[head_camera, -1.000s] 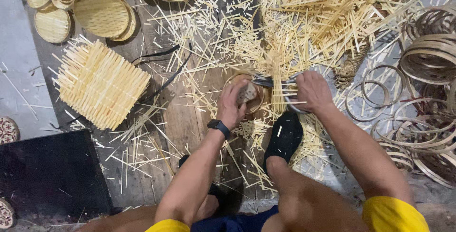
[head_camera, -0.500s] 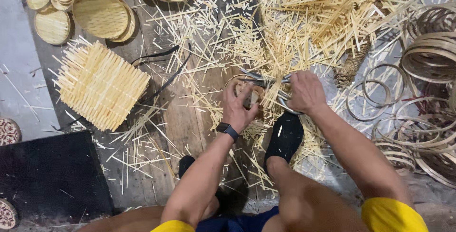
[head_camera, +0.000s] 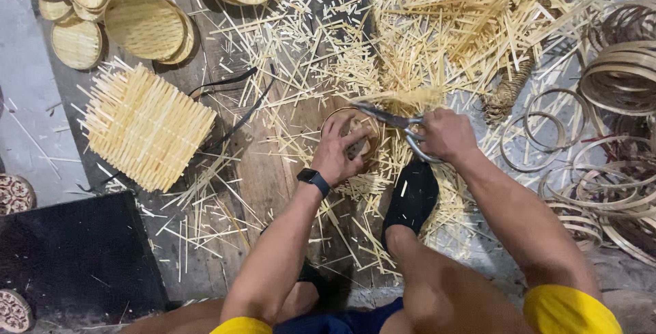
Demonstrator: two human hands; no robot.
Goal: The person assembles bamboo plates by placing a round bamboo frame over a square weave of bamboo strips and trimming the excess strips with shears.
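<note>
Down on the plank floor (head_camera: pixel 273 190), among scattered bamboo slivers (head_camera: pixel 328 54), the left hand (head_camera: pixel 345 149) is clamped over a small round woven piece (head_camera: pixel 362 136), fingers curled across its top and pressing it to the boards. Just to its right, the right hand (head_camera: pixel 447 136) is wrapped through the loops of metal shears (head_camera: pixel 393 121), whose blades point left toward the round piece and meet its upper rim; whether the blades are parted or closed cannot be told. So the shears' long axis runs roughly left to right, slightly upward at the tips, and the woven piece lies directly left of the right hand, under the left one. A tuft of untrimmed strip ends (head_camera: pixel 410 95) fans out just above the blades. A black-socked foot (head_camera: pixel 410 197) rests just below the two hands. Well apart to the left lies a square woven mat (head_camera: pixel 147 125) with loose ends, finished round trays (head_camera: pixel 143 23) are stacked beyond it, and bamboo hoops (head_camera: pixel 615 67) pile up at the far right.
</note>
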